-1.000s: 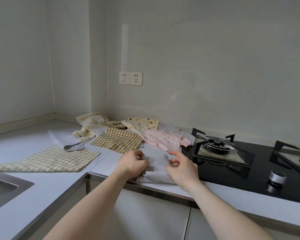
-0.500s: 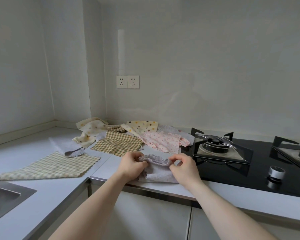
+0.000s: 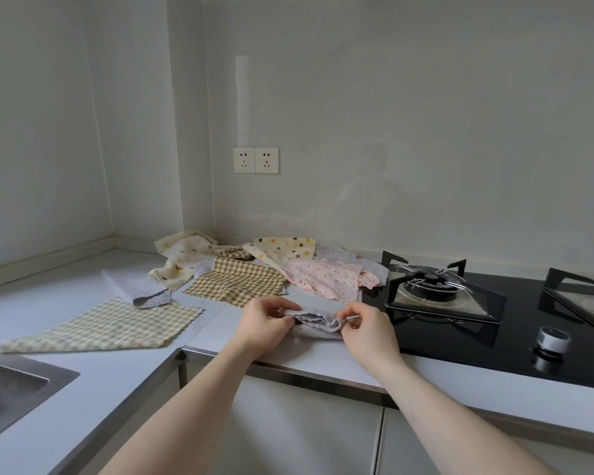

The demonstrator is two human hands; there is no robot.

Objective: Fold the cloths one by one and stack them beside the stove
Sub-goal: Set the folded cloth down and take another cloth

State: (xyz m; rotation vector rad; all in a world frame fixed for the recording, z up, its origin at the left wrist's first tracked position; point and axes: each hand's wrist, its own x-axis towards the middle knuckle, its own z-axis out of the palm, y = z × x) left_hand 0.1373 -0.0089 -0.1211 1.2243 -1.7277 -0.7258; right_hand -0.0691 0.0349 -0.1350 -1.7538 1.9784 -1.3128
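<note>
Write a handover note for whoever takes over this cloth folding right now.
Left hand and right hand each pinch an end of the grey cloth, part-folded on the counter just left of the stove.
Done: no finished stack visible yet.
Left: finish this fold, then fold the large checked cloth, small checked cloth, pink floral cloth, two dotted cloths and the other grey ones; stack all beside the stove.

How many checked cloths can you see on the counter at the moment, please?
2. One large checked cloth lies flat near the sink; a second checked cloth lies behind the left hand. Others may hide under the pile.
</note>
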